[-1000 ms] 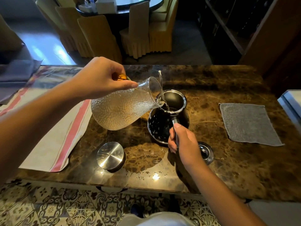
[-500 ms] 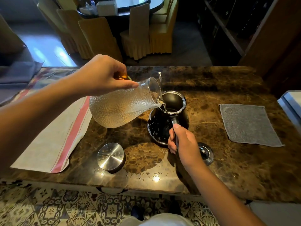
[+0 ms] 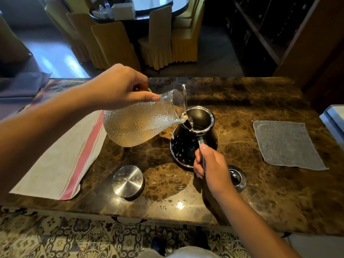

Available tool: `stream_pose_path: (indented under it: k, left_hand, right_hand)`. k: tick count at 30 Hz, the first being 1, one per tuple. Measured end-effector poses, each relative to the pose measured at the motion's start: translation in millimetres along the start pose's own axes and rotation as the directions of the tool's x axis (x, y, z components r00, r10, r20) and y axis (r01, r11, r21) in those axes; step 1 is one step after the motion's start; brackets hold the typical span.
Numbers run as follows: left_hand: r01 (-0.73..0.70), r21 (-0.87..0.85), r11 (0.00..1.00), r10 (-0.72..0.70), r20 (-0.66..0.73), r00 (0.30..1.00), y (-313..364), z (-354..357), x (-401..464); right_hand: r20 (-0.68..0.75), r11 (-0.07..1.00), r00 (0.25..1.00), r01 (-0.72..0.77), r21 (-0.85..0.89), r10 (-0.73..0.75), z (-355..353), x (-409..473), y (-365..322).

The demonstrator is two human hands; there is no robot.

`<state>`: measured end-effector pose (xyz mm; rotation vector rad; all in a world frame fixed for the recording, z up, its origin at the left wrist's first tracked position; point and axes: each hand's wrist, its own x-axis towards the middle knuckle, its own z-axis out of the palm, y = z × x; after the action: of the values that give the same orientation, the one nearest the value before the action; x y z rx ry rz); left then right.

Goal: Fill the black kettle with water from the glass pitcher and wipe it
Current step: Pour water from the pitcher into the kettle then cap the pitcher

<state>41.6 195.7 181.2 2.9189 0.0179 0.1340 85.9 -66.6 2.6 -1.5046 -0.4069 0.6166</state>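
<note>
Brown marble table point(image 3: 260, 101) carries everything. Black kettle point(image 3: 186, 148) stands upright near table centre, lid off, wide steel-rimmed mouth open, droplets speckling its left side. Right hand point(image 3: 210, 164) is curled round the kettle handle, thumb on top, gripping it from the near side. Left hand point(image 3: 121, 86) holds the glass pitcher point(image 3: 137, 123) by its neck/handle, thumb stretched along the neck toward the rim. Pitcher is textured clear glass, tipped steeply right, off the table, its lip just over the kettle mouth; a thin stream of water point(image 3: 190, 123) runs from lip into the kettle. Pitcher body is to the left of the kettle, just beside it; can't tell if they touch. Round steel lid point(image 3: 128, 181) lies flat on the table, near-left of the kettle, apart from it. Second small shiny lid with a knob point(image 3: 236, 176) sits just right of the right wrist, partly hidden. Grey cloth point(image 3: 284, 144) lies flat at right, well apart from the kettle. Beige cloth with red stripe point(image 3: 61, 157) lies at left, under the left forearm. Covered chairs point(image 3: 115, 47) stand beyond the table's far edge.
</note>
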Motion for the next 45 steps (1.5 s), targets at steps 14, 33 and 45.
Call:
stream_pose_path:
  k: [14, 33, 45]
  left_hand:
    - [-0.064, 0.085, 0.994, 0.059, 0.055, 0.997, 0.7, -6.9, 12.6]
    - [-0.094, 0.101, 0.990, 0.081, 0.128, 0.988, 2.8, -13.6, 20.2]
    - [-0.116, 0.113, 0.987, 0.096, 0.164, 0.982, 6.3, -18.7, 25.1]
  right_hand:
    - [-0.016, 1.000, 1.000, 0.007, -0.007, -0.007, 1.5, -0.2, -0.9]
    - [-0.039, 1.000, 0.999, 0.024, 0.011, -0.023, 4.4, -1.9, -4.7]
    - [-0.034, 1.000, 0.999, 0.018, 0.021, -0.018, 4.5, -1.5, -5.1]
